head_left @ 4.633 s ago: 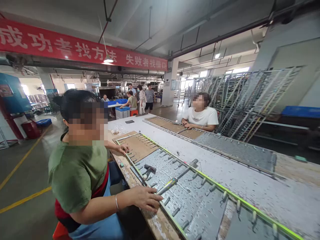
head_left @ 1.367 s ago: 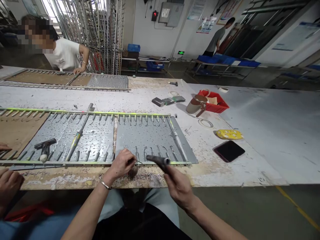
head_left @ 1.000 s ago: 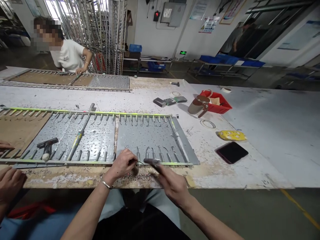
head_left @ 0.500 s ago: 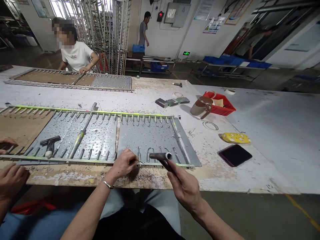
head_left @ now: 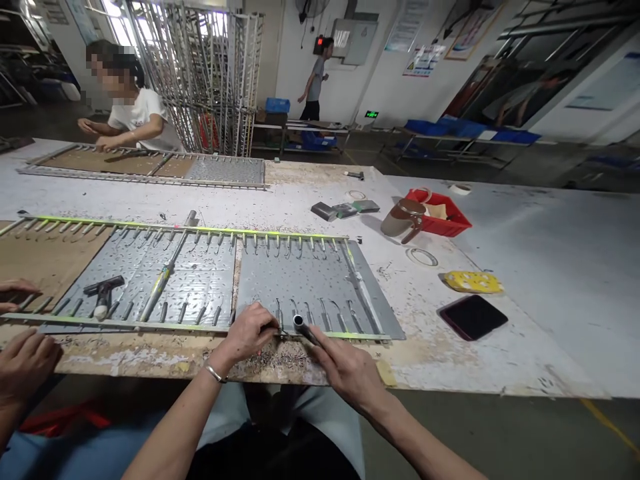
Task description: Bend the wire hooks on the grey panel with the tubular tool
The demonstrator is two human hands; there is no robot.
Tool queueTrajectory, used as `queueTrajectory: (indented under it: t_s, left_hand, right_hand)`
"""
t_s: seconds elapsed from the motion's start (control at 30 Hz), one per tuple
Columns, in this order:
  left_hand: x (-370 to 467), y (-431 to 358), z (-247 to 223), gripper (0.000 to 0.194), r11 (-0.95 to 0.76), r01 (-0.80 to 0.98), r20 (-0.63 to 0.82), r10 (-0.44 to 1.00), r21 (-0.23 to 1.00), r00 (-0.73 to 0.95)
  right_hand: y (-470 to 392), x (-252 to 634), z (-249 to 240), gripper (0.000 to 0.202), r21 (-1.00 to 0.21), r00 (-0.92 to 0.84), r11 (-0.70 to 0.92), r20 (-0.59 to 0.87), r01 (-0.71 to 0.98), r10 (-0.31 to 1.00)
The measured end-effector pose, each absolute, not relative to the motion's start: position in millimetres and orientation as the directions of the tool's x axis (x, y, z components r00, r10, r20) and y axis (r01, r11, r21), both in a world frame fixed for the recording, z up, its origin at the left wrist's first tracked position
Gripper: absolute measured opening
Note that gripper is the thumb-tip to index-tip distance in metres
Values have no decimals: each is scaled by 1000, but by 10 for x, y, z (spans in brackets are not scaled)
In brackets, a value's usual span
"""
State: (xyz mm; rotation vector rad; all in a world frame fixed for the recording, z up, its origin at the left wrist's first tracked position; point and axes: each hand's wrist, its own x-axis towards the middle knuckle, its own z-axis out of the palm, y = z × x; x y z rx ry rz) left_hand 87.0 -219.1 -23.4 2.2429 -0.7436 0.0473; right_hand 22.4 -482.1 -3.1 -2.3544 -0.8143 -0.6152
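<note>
My left hand (head_left: 250, 331) is closed in a pinch at the frame's near bar. A thin dark wire-like bit shows at its fingertips, but what they hold is mostly hidden. My right hand (head_left: 347, 367) grips a dark T-shaped tool (head_left: 306, 327), its hollow round head end beside my left fingertips, low over the near bar. Under both hands lies a long metal frame (head_left: 295, 235) with yellow-green edges, lined with hooks (head_left: 341, 313) on its near and far bars. A grey sheet (head_left: 295, 280) sits beneath the hooks.
Another T-shaped tool (head_left: 103, 293) lies on the frame's left part, near a neighbour's hands (head_left: 27, 360). To the right are a phone (head_left: 474, 317), yellow case (head_left: 473, 281), tape roll (head_left: 421, 257), mug (head_left: 403, 220) and red bin (head_left: 450, 215). A co-worker (head_left: 137, 113) sits opposite.
My right hand has lowered and moved left, bringing the tool's head down near my left fingertips. My left hand stays at the bar. The co-worker opposite has raised a hand.
</note>
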Motion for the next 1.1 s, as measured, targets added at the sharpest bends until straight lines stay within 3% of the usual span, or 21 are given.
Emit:
queueTrajectory:
  t_s: [0.13,0.27,0.43,0.53,0.6,0.7,0.77,0.9,1.0,1.1]
  left_hand:
    - [871,-2195,-234,15,-540,-510,255,-478,670,841]
    - [871,-2198,-238,15,-532,-517,252,-492,670,833]
    - [872,-2207,-248,14,-554,-491,229,-475,672,850]
    - [876,-2208,-254,12,-546,-513,237,-496,662,835]
    - [878,-2209,-258,14,-555,-506,223,-498,660,838]
    - [876,-2212,-262,15,-553,-490,219,-483,674,848]
    - [874,-2211,-259,15,-536,-495,230,-485,684,844]
    - [870,-2203,-227,17,-536,-497,219,-499,682,838]
    - [864,-2201,-197,19,-554,-498,206,-506,667,838]
    - [863,-2207,-182,18,-561,-498,203,-506,661,838]
  right_hand:
    - [-4813,205,34,51,-414,657,-596,703,688,271]
    - [-4781,183,57,41,-341,681,-633,594,695,428]
    - [-4784,197,60,46,-403,642,-582,711,706,286]
    - [-4778,222,31,41,-337,657,-619,636,709,406]
    - [-4777,232,24,41,-355,700,-638,569,683,432]
    - [-4769,225,28,49,-400,668,-590,658,702,348]
    - [-4747,216,35,52,-357,636,-588,675,726,374]
    - [-4695,205,104,47,-358,684,-597,523,718,508]
    - [-4678,201,152,49,-403,651,-541,635,738,415]
    - [-4675,209,118,45,-345,634,-581,651,737,417]
